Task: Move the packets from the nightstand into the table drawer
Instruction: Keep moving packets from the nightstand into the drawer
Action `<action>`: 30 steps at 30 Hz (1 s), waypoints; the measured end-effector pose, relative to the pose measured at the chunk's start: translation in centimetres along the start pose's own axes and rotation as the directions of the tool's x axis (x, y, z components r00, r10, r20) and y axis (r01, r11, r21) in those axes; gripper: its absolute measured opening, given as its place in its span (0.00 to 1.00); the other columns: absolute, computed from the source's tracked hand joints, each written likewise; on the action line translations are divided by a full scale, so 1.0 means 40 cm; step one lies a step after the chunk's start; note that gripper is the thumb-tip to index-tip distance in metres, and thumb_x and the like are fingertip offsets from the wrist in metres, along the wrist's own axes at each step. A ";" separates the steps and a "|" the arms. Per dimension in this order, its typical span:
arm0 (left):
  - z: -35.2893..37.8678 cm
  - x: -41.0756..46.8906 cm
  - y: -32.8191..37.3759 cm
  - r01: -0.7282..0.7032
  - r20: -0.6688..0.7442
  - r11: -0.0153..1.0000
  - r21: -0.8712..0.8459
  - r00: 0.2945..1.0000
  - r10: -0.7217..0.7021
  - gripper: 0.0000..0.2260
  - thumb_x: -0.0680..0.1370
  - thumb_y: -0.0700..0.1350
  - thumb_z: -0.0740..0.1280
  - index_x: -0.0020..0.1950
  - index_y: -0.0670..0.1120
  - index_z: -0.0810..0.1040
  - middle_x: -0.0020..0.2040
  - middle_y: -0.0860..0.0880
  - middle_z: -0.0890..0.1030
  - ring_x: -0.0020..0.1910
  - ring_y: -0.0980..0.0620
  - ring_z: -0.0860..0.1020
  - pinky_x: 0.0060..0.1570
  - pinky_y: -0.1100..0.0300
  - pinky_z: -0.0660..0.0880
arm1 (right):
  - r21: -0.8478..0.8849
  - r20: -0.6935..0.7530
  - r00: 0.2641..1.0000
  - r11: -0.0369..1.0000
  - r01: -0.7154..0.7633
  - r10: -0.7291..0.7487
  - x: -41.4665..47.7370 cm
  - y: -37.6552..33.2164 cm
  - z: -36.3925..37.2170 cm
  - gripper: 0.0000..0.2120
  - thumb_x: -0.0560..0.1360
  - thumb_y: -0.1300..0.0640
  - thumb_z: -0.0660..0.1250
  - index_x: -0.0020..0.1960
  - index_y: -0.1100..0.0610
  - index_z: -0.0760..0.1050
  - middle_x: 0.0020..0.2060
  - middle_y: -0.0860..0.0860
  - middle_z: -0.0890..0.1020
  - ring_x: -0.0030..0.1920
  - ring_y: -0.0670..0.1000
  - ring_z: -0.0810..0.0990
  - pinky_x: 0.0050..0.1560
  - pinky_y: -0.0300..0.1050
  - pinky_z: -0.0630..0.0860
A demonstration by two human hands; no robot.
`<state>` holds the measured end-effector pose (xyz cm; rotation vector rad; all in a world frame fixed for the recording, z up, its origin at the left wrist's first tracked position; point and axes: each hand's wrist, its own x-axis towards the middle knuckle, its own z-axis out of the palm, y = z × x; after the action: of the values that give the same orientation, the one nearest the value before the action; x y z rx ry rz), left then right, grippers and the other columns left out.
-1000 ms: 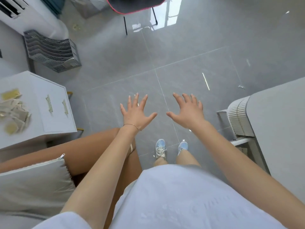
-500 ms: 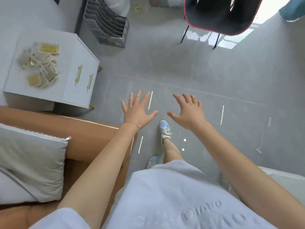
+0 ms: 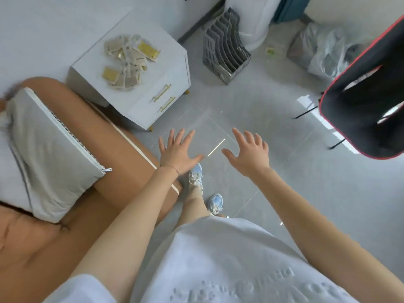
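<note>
Several beige and yellow packets [image 3: 127,60] lie in a loose heap on top of a white nightstand [image 3: 161,68] with two gold drawer handles, at the upper left. My left hand [image 3: 177,149] and my right hand [image 3: 248,150] are stretched out over the grey floor, palms down, fingers spread, both holding nothing. They hover well below and to the right of the nightstand. The table with its drawer is out of view.
A brown bed edge [image 3: 122,149] with a grey zipped pillow [image 3: 50,154] lies at the left. A grey file rack [image 3: 225,51] stands behind the nightstand. A black chair with red trim [image 3: 367,106] stands at the right, a plastic bag [image 3: 323,51] beyond it.
The view has swung left, bringing the nightstand and packets closer to the middle; the white table at the right has left the frame. Both hands stay spread and empty.
</note>
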<state>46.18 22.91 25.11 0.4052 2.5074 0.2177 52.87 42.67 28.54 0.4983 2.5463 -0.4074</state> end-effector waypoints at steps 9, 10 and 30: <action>-0.168 0.220 -0.191 0.125 -0.155 0.992 -0.025 0.980 -0.127 0.34 0.76 0.65 0.56 0.77 0.56 0.49 0.79 0.50 0.48 0.77 0.44 0.43 0.71 0.38 0.39 | -0.145 -0.008 0.990 0.979 0.141 -0.143 0.339 -0.212 -0.125 0.34 0.77 0.34 0.53 0.78 0.44 0.48 0.76 0.53 0.57 0.76 0.60 0.52 0.74 0.58 0.51; -0.190 0.242 -0.208 0.144 -0.151 0.989 -0.039 0.977 -0.148 0.34 0.76 0.65 0.56 0.77 0.56 0.49 0.79 0.50 0.48 0.77 0.44 0.43 0.71 0.38 0.39 | -0.148 -0.001 0.989 0.979 0.143 -0.145 0.371 -0.239 -0.138 0.33 0.77 0.34 0.52 0.78 0.44 0.48 0.76 0.53 0.57 0.76 0.60 0.52 0.74 0.58 0.51; -0.387 0.694 -0.497 0.610 0.052 0.731 -0.307 0.778 -0.627 0.32 0.77 0.66 0.53 0.77 0.58 0.45 0.79 0.51 0.44 0.77 0.45 0.42 0.72 0.39 0.41 | -0.314 0.267 0.909 0.863 0.396 -0.320 1.040 -0.639 -0.289 0.34 0.78 0.35 0.52 0.78 0.46 0.46 0.77 0.53 0.54 0.77 0.59 0.48 0.74 0.57 0.51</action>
<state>10.81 12.48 18.36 -0.5819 2.4483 0.3433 3.84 35.44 20.73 -0.1582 2.4254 -0.0996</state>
